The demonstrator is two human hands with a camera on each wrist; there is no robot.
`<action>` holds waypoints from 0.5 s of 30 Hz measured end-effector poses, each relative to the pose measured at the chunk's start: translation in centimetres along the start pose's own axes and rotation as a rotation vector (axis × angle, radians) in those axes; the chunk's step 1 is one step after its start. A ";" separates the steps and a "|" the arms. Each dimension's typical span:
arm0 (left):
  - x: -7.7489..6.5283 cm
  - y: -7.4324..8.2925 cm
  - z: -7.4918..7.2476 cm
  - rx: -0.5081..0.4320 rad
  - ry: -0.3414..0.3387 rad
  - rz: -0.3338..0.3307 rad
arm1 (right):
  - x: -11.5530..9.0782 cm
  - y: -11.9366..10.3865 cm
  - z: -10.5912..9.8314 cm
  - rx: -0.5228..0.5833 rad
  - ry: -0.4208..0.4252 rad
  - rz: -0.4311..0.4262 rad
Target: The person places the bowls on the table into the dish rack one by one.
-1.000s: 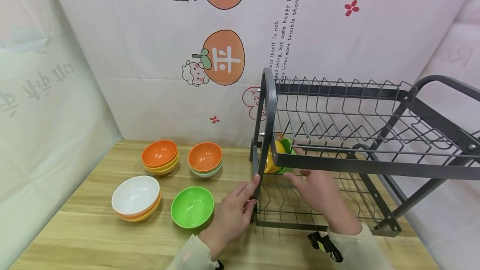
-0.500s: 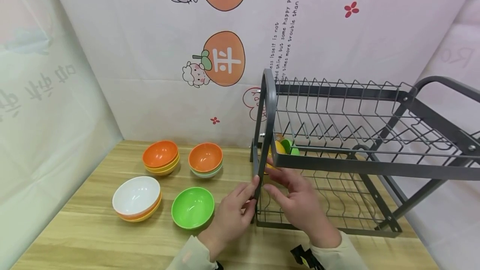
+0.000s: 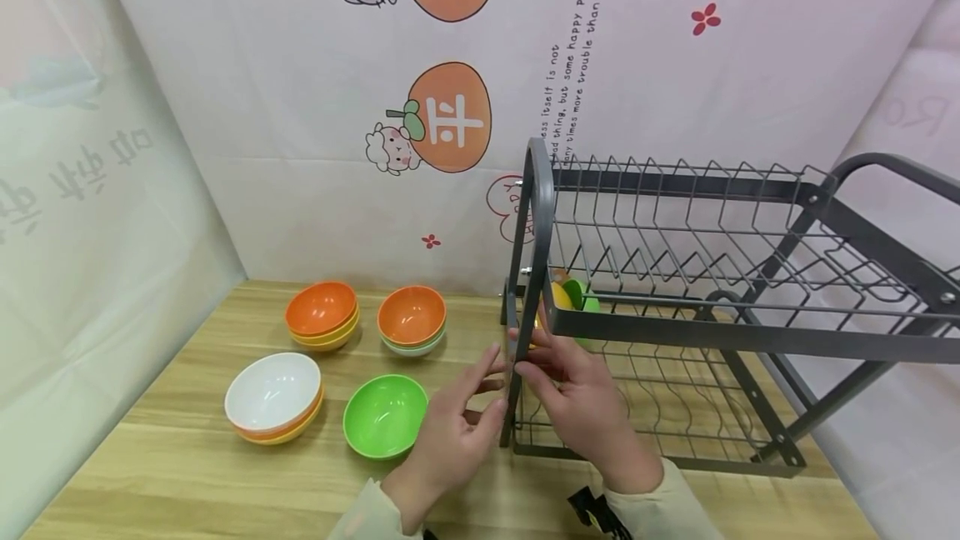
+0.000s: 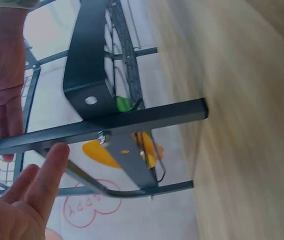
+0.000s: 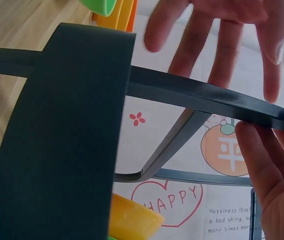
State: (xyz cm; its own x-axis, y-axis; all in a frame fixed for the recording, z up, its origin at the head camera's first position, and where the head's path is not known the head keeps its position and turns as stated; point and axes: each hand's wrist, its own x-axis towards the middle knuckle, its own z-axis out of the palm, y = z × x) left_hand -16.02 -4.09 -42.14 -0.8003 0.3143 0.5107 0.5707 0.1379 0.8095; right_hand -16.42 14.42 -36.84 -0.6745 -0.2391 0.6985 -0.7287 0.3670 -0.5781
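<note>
A dark grey two-tier dish rack point(image 3: 675, 323) stands on the right of the table. My right hand point(image 3: 581, 398) grips its front left post point(image 5: 202, 95), with the thumb on one side and fingers behind. Outside that post my left hand point(image 3: 453, 432) has loosely extended fingers; one fingertip point(image 4: 59, 150) is close to the post, and contact is unclear. On the lower tier at the left, a yellow bowl point(image 3: 561, 297) and a green bowl point(image 3: 588, 302) stand tilted, partly hidden by the upper tier's front bar and the post.
Left of the rack sit a green bowl point(image 3: 385, 417), a stack with a white bowl point(image 3: 273, 390) on top, and two stacks topped by orange bowls point(image 3: 321, 308) point(image 3: 411, 315). A printed cloth point(image 3: 300, 107) hangs behind the wooden table point(image 3: 165, 457).
My right hand has moved left from beside the bowls on the lower tier to the front left post. The left hand has loosened from that post and drawn slightly away.
</note>
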 end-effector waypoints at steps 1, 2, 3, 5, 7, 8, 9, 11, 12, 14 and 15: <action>0.0 0.2 -0.1 0.008 0.012 -0.009 | 0.0 0.1 0.1 -0.007 0.008 -0.003; 0.0 0.4 -0.3 0.021 0.024 -0.019 | 0.0 0.2 0.1 -0.014 0.016 -0.008; 0.0 0.5 -0.5 0.031 0.035 -0.032 | 0.0 0.2 0.2 -0.016 0.023 -0.017; 0.0 0.8 -1.0 0.065 0.055 -0.057 | -0.1 0.4 0.3 -0.014 0.025 -0.035; -0.2 1.0 -1.7 0.102 0.071 -0.087 | -0.1 0.5 0.5 -0.010 0.022 -0.051; -0.3 1.2 -2.1 0.127 0.079 -0.104 | -0.1 0.6 0.5 -0.008 0.021 -0.061; -0.4 1.2 -2.7 0.153 0.089 -0.113 | -0.1 0.7 0.6 -0.006 0.019 -0.071; -0.6 1.4 -3.8 0.210 0.107 -0.146 | -0.1 0.7 0.6 -0.015 0.018 -0.082; -0.7 1.4 -4.5 0.238 0.116 -0.163 | -0.1 0.7 0.7 -0.016 0.019 -0.084; -0.9 1.6 -6.1 0.335 0.132 -0.208 | -0.1 0.7 0.6 -0.028 0.020 -0.083; -1.1 1.8 -7.0 0.398 0.133 -0.235 | -0.2 0.6 0.6 -0.035 0.021 -0.082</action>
State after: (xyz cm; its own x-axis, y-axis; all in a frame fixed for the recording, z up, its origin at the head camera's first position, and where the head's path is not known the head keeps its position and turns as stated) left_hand -15.45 -10.72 -39.22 -0.9179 0.1123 0.3805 0.3767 0.5476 0.7472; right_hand -16.86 14.13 -37.58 -0.6096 -0.2511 0.7519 -0.7768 0.3784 -0.5034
